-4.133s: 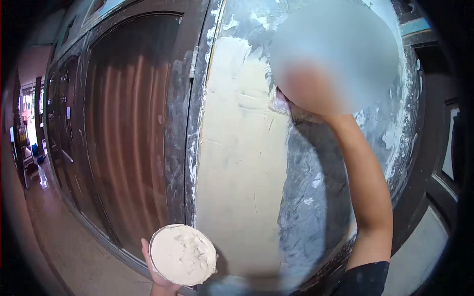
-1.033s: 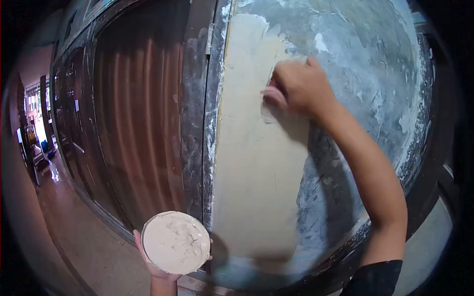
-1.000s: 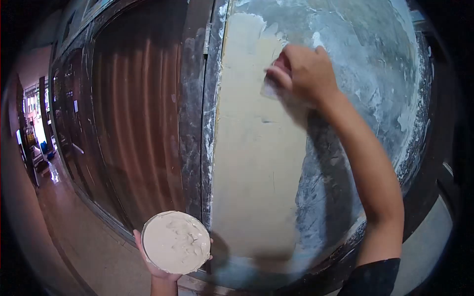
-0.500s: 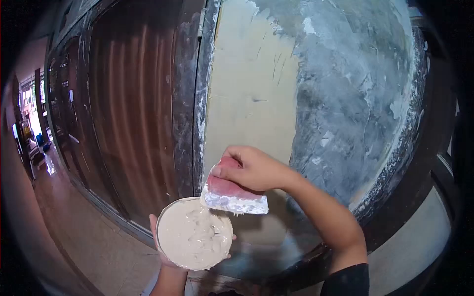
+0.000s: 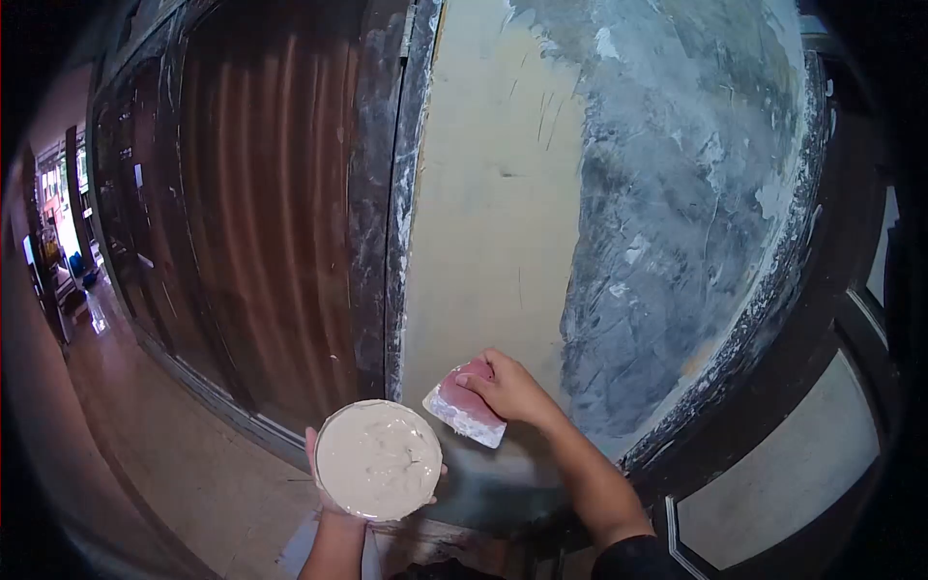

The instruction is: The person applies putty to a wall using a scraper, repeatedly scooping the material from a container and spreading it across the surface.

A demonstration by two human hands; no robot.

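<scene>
My left hand (image 5: 330, 503) cups a round bowl (image 5: 379, 401) from beneath, its fingertips showing at both sides. Thick cream-coloured putty (image 5: 372, 464) fills the bowl almost to the rim. In my right hand (image 5: 514, 391) is a pink putty spreader (image 5: 464, 406), gripped along its upper part with the thumb on the near face. Pale putty smears its wide lower edge. The spreader hangs tilted just right of the bowl, apart from it, in front of the wall's lower part. Behind it rises a smooth cream-coated strip of wall (image 5: 493, 242).
Right of the coated strip, the wall is patchy grey (image 5: 667, 232). A dark door frame (image 5: 372, 213) and brown panelled door (image 5: 261, 222) stand to the left. Tiled floor (image 5: 203, 474) runs along the left, and a dark-framed panel (image 5: 783, 464) stands at the lower right.
My right hand has moved down and right with the spreader, away from the bowl's rim. The bowl sits slightly lower in view, and the putty's surface looks smoother.
</scene>
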